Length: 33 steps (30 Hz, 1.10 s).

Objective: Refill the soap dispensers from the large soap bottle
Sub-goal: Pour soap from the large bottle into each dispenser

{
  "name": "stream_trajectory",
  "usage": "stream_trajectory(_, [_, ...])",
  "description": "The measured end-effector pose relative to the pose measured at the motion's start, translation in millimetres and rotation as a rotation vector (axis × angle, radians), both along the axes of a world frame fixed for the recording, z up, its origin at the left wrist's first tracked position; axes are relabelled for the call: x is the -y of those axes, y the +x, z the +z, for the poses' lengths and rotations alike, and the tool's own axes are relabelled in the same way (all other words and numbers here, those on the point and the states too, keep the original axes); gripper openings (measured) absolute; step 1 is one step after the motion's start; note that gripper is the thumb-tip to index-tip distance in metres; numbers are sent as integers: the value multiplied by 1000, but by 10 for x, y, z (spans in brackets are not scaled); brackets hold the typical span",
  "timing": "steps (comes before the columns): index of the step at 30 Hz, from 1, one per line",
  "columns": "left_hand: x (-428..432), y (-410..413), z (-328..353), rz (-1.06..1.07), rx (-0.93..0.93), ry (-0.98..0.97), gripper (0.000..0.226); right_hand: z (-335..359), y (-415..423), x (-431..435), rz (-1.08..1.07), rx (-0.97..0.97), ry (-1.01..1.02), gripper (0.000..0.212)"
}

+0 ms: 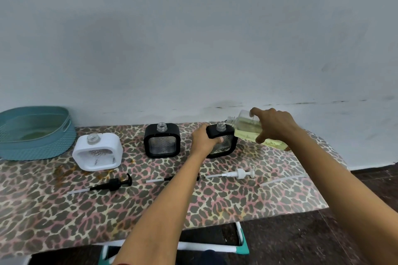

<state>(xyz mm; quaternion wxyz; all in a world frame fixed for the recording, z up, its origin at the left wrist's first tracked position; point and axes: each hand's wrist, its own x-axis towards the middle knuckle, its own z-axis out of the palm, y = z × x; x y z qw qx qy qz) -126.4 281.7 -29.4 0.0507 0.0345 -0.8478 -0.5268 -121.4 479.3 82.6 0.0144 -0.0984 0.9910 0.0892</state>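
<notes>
My right hand [274, 126] grips the large clear soap bottle [247, 130], tipped to the left, with yellow soap inside. Its open mouth sits just above the neck of the right black dispenser [224, 146]. My left hand [203, 139] holds that dispenser by its top left corner. A second black dispenser [162, 141] stands in the middle with an open neck. Further left stands a white dispenser [98, 151], also uncapped.
Three pump heads lie in front on the leopard-print table [150, 211]: a black pump [112, 184], another black one [170, 178] partly behind my left arm, and a white pump [237, 174]. A loose tube [282, 179] lies at right. A teal basket [34, 133] sits at far left.
</notes>
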Motion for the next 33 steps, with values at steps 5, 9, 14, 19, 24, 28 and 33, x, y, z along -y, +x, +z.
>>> stream_trajectory(5, [-2, 1, -1, -2, 0, 9, 50, -5, -11, -4, 2, 1, -2, 83])
stream_trajectory(9, [2, 6, 9, -4, 6, 25, 50, -8, -16, -2, 7, -8, 6, 83])
stream_trajectory(14, [-2, 22, 29, -10, 6, 34, 50, -6, -17, 0, 9, -9, 21, 83])
stream_trajectory(19, [-1, 25, 31, -12, 2, 30, 50, -12, -29, -6, 12, -6, 18, 84])
stream_trajectory(24, [-3, 33, 45, -15, 3, 23, 50, -5, -28, 7, 7, -5, 26, 84])
stream_trajectory(28, [-3, 37, 46, -18, 2, 25, 49, -3, -31, 3, 7, -4, 30, 85])
stream_trajectory(33, [-1, 41, 54, -19, -2, 25, 49, -2, -37, 12, 11, -2, 37, 85])
